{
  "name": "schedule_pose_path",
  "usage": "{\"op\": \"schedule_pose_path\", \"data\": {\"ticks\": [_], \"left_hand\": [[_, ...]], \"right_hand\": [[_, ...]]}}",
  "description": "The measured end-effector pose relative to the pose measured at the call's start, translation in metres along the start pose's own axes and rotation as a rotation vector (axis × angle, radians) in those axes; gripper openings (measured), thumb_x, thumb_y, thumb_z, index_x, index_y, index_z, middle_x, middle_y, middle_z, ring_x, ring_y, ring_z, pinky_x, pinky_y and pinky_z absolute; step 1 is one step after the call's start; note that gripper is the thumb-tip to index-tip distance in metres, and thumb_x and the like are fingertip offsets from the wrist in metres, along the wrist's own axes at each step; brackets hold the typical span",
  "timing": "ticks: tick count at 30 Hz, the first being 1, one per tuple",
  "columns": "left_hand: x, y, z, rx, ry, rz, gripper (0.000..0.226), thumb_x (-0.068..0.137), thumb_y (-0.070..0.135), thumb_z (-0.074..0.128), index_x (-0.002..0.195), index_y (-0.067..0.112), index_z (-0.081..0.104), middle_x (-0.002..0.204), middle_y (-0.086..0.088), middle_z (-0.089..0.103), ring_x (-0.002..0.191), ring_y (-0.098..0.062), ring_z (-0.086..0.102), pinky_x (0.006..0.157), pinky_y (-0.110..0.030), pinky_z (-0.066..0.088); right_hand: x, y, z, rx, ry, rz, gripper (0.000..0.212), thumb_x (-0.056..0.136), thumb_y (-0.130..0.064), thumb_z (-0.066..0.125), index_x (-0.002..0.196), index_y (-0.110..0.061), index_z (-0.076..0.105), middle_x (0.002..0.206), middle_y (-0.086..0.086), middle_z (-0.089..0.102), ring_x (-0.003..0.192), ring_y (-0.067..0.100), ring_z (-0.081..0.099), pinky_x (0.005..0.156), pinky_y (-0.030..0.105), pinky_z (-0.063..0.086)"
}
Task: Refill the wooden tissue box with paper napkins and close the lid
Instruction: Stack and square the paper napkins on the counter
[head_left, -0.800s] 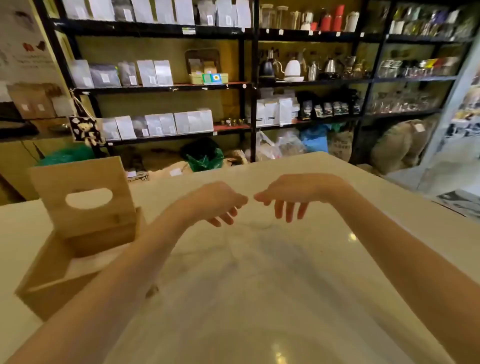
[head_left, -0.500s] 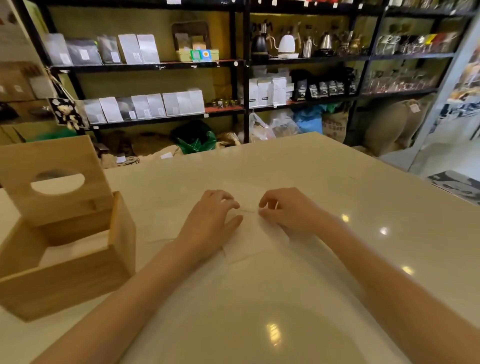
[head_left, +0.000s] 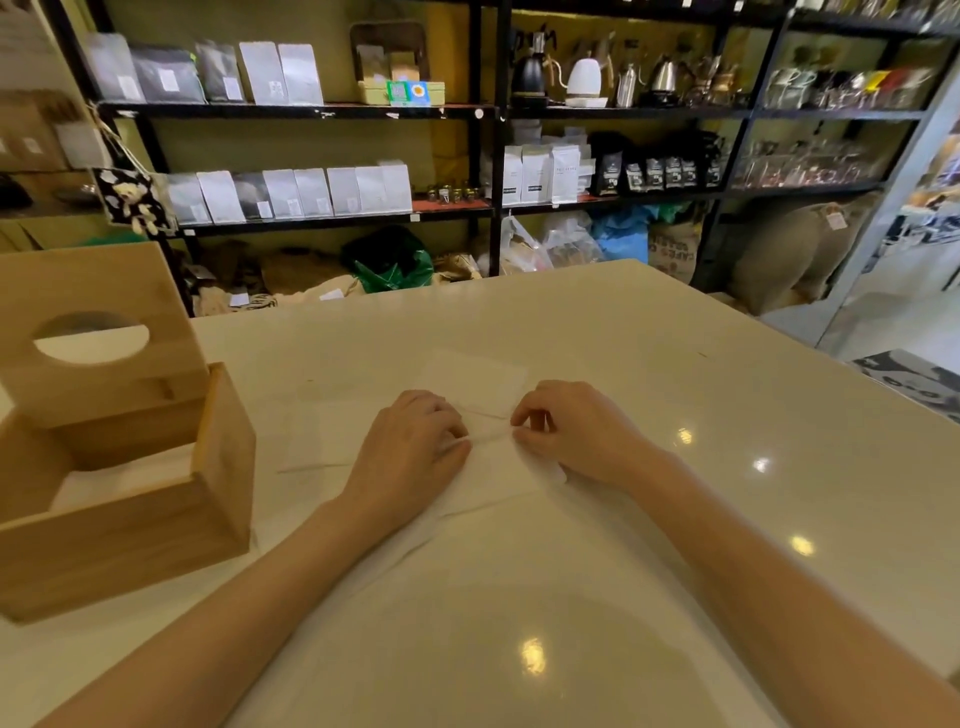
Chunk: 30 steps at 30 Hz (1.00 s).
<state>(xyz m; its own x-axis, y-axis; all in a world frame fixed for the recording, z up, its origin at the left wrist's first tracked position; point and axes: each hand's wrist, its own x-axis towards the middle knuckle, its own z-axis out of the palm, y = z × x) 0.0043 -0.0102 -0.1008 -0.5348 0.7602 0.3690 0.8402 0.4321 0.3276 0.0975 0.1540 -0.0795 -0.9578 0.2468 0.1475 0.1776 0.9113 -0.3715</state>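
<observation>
The wooden tissue box (head_left: 135, 525) stands open at the left of the table, with white napkins lying inside. Its lid (head_left: 93, 291), which has an oval slot, is raised upright at the box's back. White paper napkins (head_left: 493, 467) lie flat on the table's middle, hard to tell from the pale surface. My left hand (head_left: 415, 447) presses on a napkin with its fingers curled. My right hand (head_left: 566, 431) pinches the napkin's edge just to the right. The two hands almost touch.
The cream table (head_left: 675, 519) is glossy with light spots; its far edge runs across the middle of the view. Behind it stand black shelves (head_left: 488, 156) with bags, kettles and jars. Sacks (head_left: 789, 249) lie on the floor at the right.
Both hands came down from above the table onto the napkins. The view has tilted downward and the box now sits lower left.
</observation>
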Motion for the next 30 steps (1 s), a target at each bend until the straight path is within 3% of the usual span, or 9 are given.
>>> {"op": "schedule_pose_path", "data": {"ticks": [4,8,11,13,16,18,21,26,30], "left_hand": [[0.002,0.000,-0.007,-0.145,0.044,-0.048,0.031,0.076,0.036,0.054,0.084,0.010,0.068,0.095,-0.004,0.068,0.098,-0.021,0.055,0.083,-0.024,0.038],[0.002,0.006,-0.012,-0.319,0.079,-0.104,0.004,0.085,0.021,0.058,0.085,0.019,0.062,0.091,0.004,0.065,0.088,-0.012,0.059,0.076,-0.023,0.045],[0.004,0.011,-0.024,-0.492,0.097,-0.184,0.012,0.083,0.014,0.061,0.078,0.025,0.060,0.084,0.013,0.061,0.071,-0.001,0.061,0.059,-0.012,0.049],[0.008,0.016,-0.035,-0.541,0.108,-0.207,0.014,0.081,0.012,0.064,0.084,0.026,0.060,0.087,0.016,0.060,0.074,-0.004,0.062,0.065,-0.014,0.051],[0.006,0.025,-0.055,-0.648,0.124,-0.283,0.022,0.080,0.014,0.066,0.097,0.025,0.058,0.097,0.007,0.060,0.088,-0.008,0.059,0.072,-0.017,0.049],[-0.004,0.030,-0.071,-0.729,0.147,-0.329,0.021,0.081,0.016,0.065,0.098,0.025,0.058,0.103,0.002,0.060,0.093,-0.015,0.058,0.075,-0.024,0.052],[-0.033,0.031,-0.091,-0.797,0.146,-0.394,0.014,0.082,0.015,0.063,0.089,0.026,0.061,0.100,0.002,0.064,0.091,-0.016,0.061,0.071,-0.026,0.054],[-0.086,0.029,-0.102,-0.826,0.028,-0.482,0.010,0.080,0.010,0.065,0.079,0.019,0.069,0.080,0.002,0.070,0.067,-0.003,0.066,0.055,-0.012,0.051],[-0.126,0.028,-0.101,-0.726,-0.050,-0.480,0.009,0.078,0.009,0.067,0.079,0.017,0.071,0.082,0.000,0.071,0.061,-0.001,0.064,0.051,-0.010,0.050]], "right_hand": [[-0.001,0.001,0.000,0.012,0.047,-0.027,0.011,0.082,-0.024,0.058,0.087,-0.017,0.066,0.093,-0.004,0.056,0.084,0.010,0.047,0.073,0.027,0.041],[-0.002,0.000,-0.006,0.210,0.132,-0.051,0.002,0.078,-0.019,0.062,0.078,-0.020,0.060,0.085,-0.005,0.060,0.080,0.013,0.056,0.073,0.027,0.046],[-0.005,-0.005,-0.012,0.465,0.205,-0.023,0.020,0.079,-0.013,0.063,0.072,-0.029,0.055,0.074,-0.009,0.060,0.065,0.014,0.054,0.067,0.025,0.045],[-0.008,-0.009,-0.018,0.553,0.310,-0.044,0.026,0.078,-0.007,0.065,0.076,-0.032,0.056,0.078,-0.007,0.062,0.068,0.015,0.055,0.068,0.025,0.047],[-0.014,-0.021,-0.030,0.774,0.366,-0.077,0.032,0.075,0.001,0.069,0.085,-0.028,0.060,0.087,-0.005,0.062,0.070,0.005,0.059,0.069,0.021,0.052],[-0.019,-0.031,-0.038,0.952,0.283,-0.064,0.031,0.074,0.002,0.070,0.088,-0.024,0.062,0.084,-0.004,0.063,0.063,0.002,0.062,0.063,0.018,0.053],[-0.029,-0.044,-0.037,1.053,0.111,-0.037,0.029,0.075,0.000,0.069,0.088,-0.025,0.066,0.077,-0.005,0.065,0.065,0.014,0.064,0.062,0.027,0.052],[-0.051,-0.061,-0.020,1.059,-0.086,-0.005,0.022,0.079,0.000,0.063,0.081,-0.021,0.069,0.065,-0.003,0.057,0.060,0.009,0.059,0.053,0.019,0.050],[-0.076,-0.072,-0.005,0.926,-0.252,-0.041,0.017,0.076,0.001,0.066,0.078,-0.016,0.069,0.074,0.010,0.050,0.064,0.018,0.054,0.052,0.021,0.048]]}}
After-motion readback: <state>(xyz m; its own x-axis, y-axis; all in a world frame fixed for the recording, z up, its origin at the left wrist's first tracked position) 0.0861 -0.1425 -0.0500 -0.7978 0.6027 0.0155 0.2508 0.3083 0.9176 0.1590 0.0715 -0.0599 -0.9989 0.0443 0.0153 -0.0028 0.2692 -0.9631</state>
